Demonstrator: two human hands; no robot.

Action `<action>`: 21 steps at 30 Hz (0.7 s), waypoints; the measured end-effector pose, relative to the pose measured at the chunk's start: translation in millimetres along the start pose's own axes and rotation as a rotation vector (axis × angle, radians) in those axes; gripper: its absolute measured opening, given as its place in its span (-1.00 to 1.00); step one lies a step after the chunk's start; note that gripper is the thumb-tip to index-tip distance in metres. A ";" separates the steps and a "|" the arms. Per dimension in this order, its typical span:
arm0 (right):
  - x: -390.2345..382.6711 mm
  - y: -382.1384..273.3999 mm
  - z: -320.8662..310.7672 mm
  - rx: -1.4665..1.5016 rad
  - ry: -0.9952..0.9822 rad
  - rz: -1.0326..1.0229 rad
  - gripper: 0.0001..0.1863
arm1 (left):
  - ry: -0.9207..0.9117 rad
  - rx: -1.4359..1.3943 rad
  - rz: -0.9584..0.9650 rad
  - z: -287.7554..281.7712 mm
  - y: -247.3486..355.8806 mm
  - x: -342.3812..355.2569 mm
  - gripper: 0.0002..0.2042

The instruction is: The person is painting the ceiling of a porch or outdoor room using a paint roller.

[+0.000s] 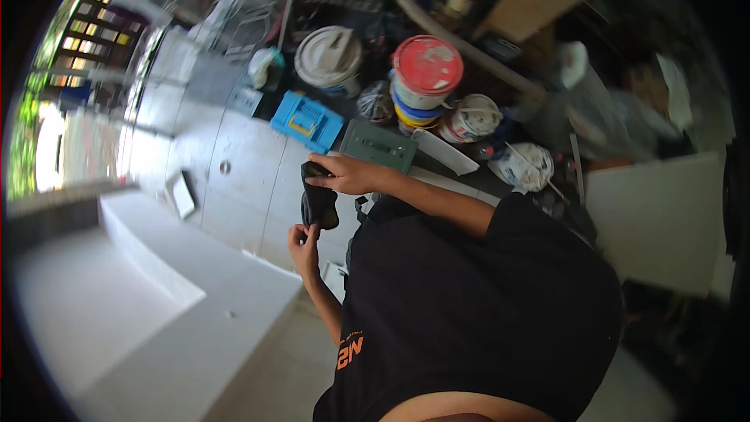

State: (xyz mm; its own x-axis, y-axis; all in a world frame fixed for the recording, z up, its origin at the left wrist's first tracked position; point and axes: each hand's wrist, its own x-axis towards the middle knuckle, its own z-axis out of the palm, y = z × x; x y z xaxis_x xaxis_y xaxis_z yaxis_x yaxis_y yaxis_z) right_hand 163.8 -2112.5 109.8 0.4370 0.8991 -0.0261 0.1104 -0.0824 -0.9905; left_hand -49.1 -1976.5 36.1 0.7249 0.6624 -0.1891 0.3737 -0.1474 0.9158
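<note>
A black, soft-looking item [316, 197] hangs between my two hands; its kind cannot be made out, though it may be a glove. An olive-toned patch shows at its lower right. My right hand [341, 174] grips the upper end, thumb and fingers closed around it. Below, my left hand [303, 245] pinches the bottom edge between thumb and fingertips. Just past my right hand lie a dark green case [378, 146] and a blue toolbox [307, 121] with a yellow handle, neither touched.
Paint buckets stand farther off: one with a white lid [328, 59], another with a red lid [427, 65]. White plastic bags [525, 166] and a pale board [655, 219] are to the right. A white stepped ledge [195, 297] fills the lower left; a small white tray [180, 194] rests on the tiled floor.
</note>
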 end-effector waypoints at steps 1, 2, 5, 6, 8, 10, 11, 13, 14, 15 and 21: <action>-8.4 -0.6 -9.5 -0.009 0.078 0.010 -0.60 | -0.132 0.053 0.057 7.7 10.2 14.0 -0.76; -17.9 -4.1 -14.6 -0.011 0.164 -0.006 -0.63 | -0.267 0.077 0.061 14.1 8.2 29.9 -0.77; -40.5 -14.8 -30.4 -0.008 0.349 -0.043 -0.69 | -0.648 0.285 0.008 40.1 32.2 63.9 -0.70; -45.2 -18.9 -30.7 -0.009 0.406 -0.071 -0.71 | -0.681 0.323 0.119 47.9 40.9 70.6 -0.64; -56.2 -31.3 -30.2 0.018 0.487 -0.053 -0.74 | -0.723 0.309 0.390 73.0 62.9 80.1 -0.47; -61.7 -44.3 -24.5 0.023 0.578 -0.054 -0.71 | -0.760 0.250 0.566 98.5 89.5 83.9 -0.38; -62.5 -49.1 -19.4 0.041 0.626 -0.062 -0.68 | -0.918 0.193 0.597 107.3 99.2 85.4 -0.33; -54.4 -55.7 -7.6 0.177 0.711 -0.215 -0.72 | -1.093 0.123 0.631 120.4 98.2 91.6 -0.28; -53.0 -68.3 -4.0 0.205 0.807 -0.250 -0.68 | -1.221 0.108 0.569 128.6 80.0 100.1 -0.30; -54.6 -73.6 -0.5 0.233 0.916 -0.281 -0.63 | -1.361 0.096 0.501 135.7 78.8 99.9 -0.31; -105.4 -76.1 0.5 0.046 1.423 -0.284 -0.34 | -1.503 -0.012 0.212 134.0 61.4 114.4 -0.70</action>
State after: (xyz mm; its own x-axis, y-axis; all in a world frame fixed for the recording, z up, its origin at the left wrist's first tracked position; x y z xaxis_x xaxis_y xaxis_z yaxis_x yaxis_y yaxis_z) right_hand 108.8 -2200.8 187.8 0.9074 -0.2998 0.2945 0.3262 0.0606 -0.9434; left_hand 134.3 -2008.3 23.3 0.6648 -0.7122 -0.2255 0.1905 -0.1303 0.9730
